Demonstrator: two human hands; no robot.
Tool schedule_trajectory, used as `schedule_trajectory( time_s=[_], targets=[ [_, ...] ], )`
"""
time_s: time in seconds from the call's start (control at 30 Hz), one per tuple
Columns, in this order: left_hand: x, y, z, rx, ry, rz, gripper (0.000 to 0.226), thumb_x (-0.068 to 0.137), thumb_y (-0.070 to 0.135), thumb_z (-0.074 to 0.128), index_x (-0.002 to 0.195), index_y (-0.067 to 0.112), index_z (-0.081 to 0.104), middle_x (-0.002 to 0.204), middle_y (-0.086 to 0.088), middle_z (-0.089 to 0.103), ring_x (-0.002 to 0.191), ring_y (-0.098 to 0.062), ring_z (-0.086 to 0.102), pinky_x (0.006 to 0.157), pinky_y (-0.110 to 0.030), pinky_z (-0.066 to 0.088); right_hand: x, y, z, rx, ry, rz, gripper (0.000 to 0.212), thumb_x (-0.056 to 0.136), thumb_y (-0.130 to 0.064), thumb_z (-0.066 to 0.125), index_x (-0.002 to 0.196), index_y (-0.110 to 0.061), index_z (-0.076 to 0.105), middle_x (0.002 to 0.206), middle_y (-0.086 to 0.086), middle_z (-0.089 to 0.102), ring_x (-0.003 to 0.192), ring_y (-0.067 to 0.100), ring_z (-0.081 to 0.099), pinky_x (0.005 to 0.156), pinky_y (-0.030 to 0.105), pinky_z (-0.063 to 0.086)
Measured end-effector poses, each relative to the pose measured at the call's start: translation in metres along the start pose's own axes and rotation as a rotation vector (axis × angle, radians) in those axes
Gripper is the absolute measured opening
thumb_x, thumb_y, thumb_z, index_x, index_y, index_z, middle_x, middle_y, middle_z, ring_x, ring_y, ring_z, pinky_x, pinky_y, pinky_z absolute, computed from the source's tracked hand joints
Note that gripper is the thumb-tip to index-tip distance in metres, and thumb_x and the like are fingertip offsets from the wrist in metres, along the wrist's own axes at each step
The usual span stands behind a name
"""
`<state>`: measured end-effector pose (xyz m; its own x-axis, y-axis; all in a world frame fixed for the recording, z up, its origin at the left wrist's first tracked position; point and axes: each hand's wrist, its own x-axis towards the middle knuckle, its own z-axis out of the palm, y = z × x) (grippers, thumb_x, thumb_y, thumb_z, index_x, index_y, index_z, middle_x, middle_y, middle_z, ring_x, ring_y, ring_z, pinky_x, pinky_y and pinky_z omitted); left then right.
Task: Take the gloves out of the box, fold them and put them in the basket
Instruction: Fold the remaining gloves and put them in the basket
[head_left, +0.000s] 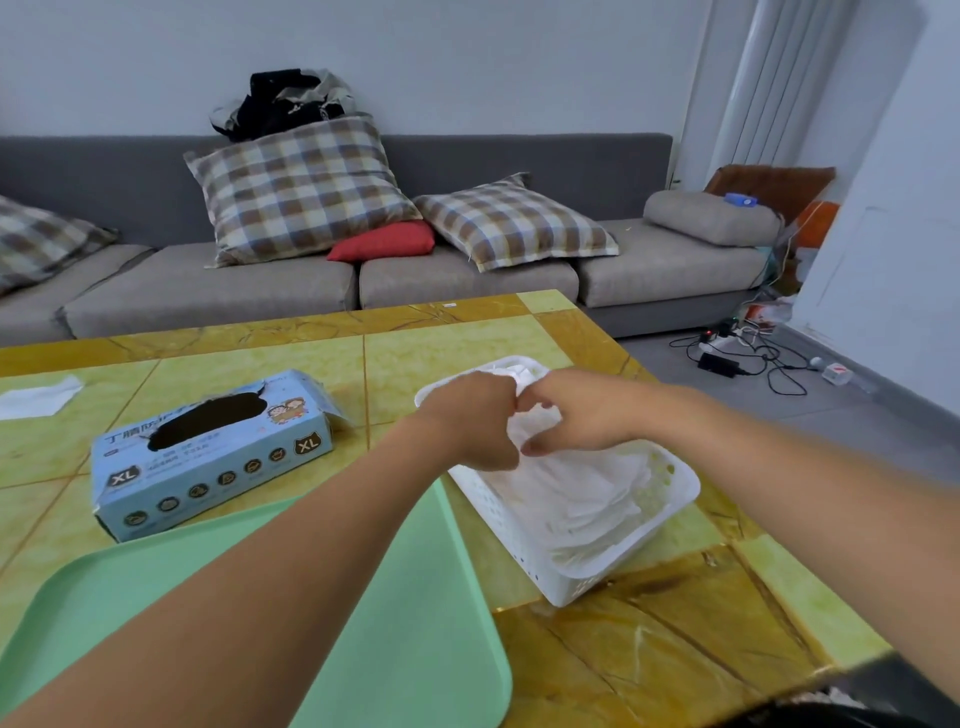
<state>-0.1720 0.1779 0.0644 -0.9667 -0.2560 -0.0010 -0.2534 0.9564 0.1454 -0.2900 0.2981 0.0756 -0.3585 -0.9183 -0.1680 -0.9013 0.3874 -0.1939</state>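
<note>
A white perforated basket (670, 512) stands on the table right of centre, holding several folded white gloves (582, 493). Both hands meet over its far half. My left hand (475, 421) is curled, knuckles up, and grips a white glove (519, 375) whose bunched end sticks out behind the hands. My right hand (582, 410) pinches the same glove from the right, thumb low against the pile. The light blue glove box (208, 457), marked XL, lies left of the basket with its torn black opening facing up.
A mint green tray (405, 649) lies at the front under my left forearm. A white sheet (36, 397) rests at the far left of the yellow tiled table (675, 649). Behind the table stands a grey sofa (467, 280) with cushions; cables lie on the floor to the right.
</note>
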Motion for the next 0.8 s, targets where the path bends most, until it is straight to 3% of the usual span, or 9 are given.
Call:
schedule_trajectory(
  time_s=[0.1, 0.17, 0.27, 0.33, 0.43, 0.53, 0.63, 0.73, 0.8],
  targets=[
    [0.0, 0.002, -0.005, 0.171, -0.033, -0.062, 0.024, 0.077, 0.022, 0.072, 0.092, 0.015, 0.054, 0.104, -0.003, 0.056, 0.087, -0.023, 0.056, 0.072, -0.033, 0.05, 0.015, -0.005, 0.011, -0.086, -0.102, -0.014, 0.11, 0.057, -0.05, 0.093, 0.15, -0.032, 0.037, 0.143, -0.01, 0.049, 0.129, 0.016, 0.052, 0.101, 0.037, 0.05],
    [0.004, 0.007, 0.004, 0.227, -0.136, -0.129, 0.022, 0.084, 0.018, 0.07, 0.101, 0.012, 0.058, 0.11, -0.008, 0.056, 0.096, -0.025, 0.06, 0.072, -0.031, 0.047, 0.019, -0.007, 0.018, -0.173, -0.276, 0.051, 0.129, 0.051, -0.054, 0.095, 0.154, -0.037, 0.02, 0.152, -0.007, 0.037, 0.138, 0.02, 0.043, 0.106, 0.044, 0.048],
    [0.015, 0.012, 0.017, 0.263, -0.134, -0.179, 0.029, 0.094, 0.01, 0.054, 0.123, 0.006, 0.057, 0.124, -0.009, 0.056, 0.113, -0.027, 0.06, 0.082, -0.033, 0.046, 0.022, -0.008, 0.022, -0.258, -0.449, 0.146, 0.128, 0.062, -0.056, 0.09, 0.158, -0.037, 0.007, 0.162, -0.008, 0.022, 0.145, 0.024, 0.035, 0.11, 0.044, 0.042],
    [0.02, 0.01, 0.021, 0.342, -0.13, -0.185, 0.033, 0.095, 0.011, 0.051, 0.128, 0.01, 0.055, 0.124, -0.006, 0.057, 0.116, -0.026, 0.059, 0.092, -0.036, 0.041, 0.025, -0.01, 0.02, -0.237, -0.487, 0.238, 0.12, 0.063, -0.064, 0.086, 0.158, -0.031, 0.021, 0.157, -0.005, 0.036, 0.137, 0.026, 0.046, 0.108, 0.045, 0.045],
    [0.023, -0.002, 0.022, 0.414, -0.172, -0.191, 0.036, 0.093, 0.016, 0.06, 0.129, 0.013, 0.054, 0.125, -0.005, 0.059, 0.119, -0.027, 0.058, 0.108, -0.042, 0.032, 0.024, -0.011, 0.027, -0.19, -0.393, 0.246, 0.106, 0.061, -0.073, 0.081, 0.146, -0.022, 0.042, 0.143, -0.001, 0.05, 0.124, 0.026, 0.055, 0.102, 0.043, 0.05],
    [0.021, -0.009, 0.02, 0.368, -0.111, -0.153, 0.044, 0.087, 0.016, 0.07, 0.128, 0.013, 0.055, 0.124, -0.006, 0.058, 0.117, -0.027, 0.059, 0.098, -0.038, 0.039, 0.017, -0.001, 0.036, -0.195, -0.25, 0.188, 0.109, 0.062, -0.075, 0.079, 0.146, -0.021, 0.037, 0.144, 0.001, 0.039, 0.13, 0.025, 0.044, 0.102, 0.044, 0.048],
    [0.012, -0.007, 0.014, 0.302, 0.036, -0.102, 0.05, 0.085, 0.014, 0.068, 0.13, 0.014, 0.047, 0.128, -0.008, 0.048, 0.12, -0.028, 0.05, 0.092, -0.038, 0.042, 0.01, 0.001, 0.025, -0.209, -0.124, 0.123, 0.107, 0.053, -0.077, 0.082, 0.137, -0.022, 0.046, 0.134, -0.004, 0.035, 0.127, 0.023, 0.037, 0.1, 0.045, 0.048],
    [0.004, 0.0, 0.011, 0.118, 0.077, -0.084, 0.061, 0.08, 0.011, 0.072, 0.13, 0.008, 0.038, 0.128, -0.01, 0.04, 0.116, -0.029, 0.048, 0.079, -0.032, 0.04, 0.008, -0.008, 0.012, -0.239, -0.053, 0.041, 0.124, 0.044, -0.075, 0.086, 0.147, -0.028, 0.035, 0.135, -0.008, 0.039, 0.127, 0.017, 0.035, 0.101, 0.042, 0.049],
    [0.002, 0.008, 0.014, 0.004, 0.034, -0.08, 0.074, 0.075, 0.008, 0.076, 0.134, 0.006, 0.032, 0.129, -0.013, 0.039, 0.114, -0.031, 0.053, 0.074, -0.031, 0.04, 0.011, -0.013, 0.014, -0.237, -0.159, 0.059, 0.133, 0.045, -0.064, 0.092, 0.153, -0.034, 0.021, 0.142, -0.005, 0.038, 0.13, 0.019, 0.037, 0.101, 0.044, 0.049]
  ],
)
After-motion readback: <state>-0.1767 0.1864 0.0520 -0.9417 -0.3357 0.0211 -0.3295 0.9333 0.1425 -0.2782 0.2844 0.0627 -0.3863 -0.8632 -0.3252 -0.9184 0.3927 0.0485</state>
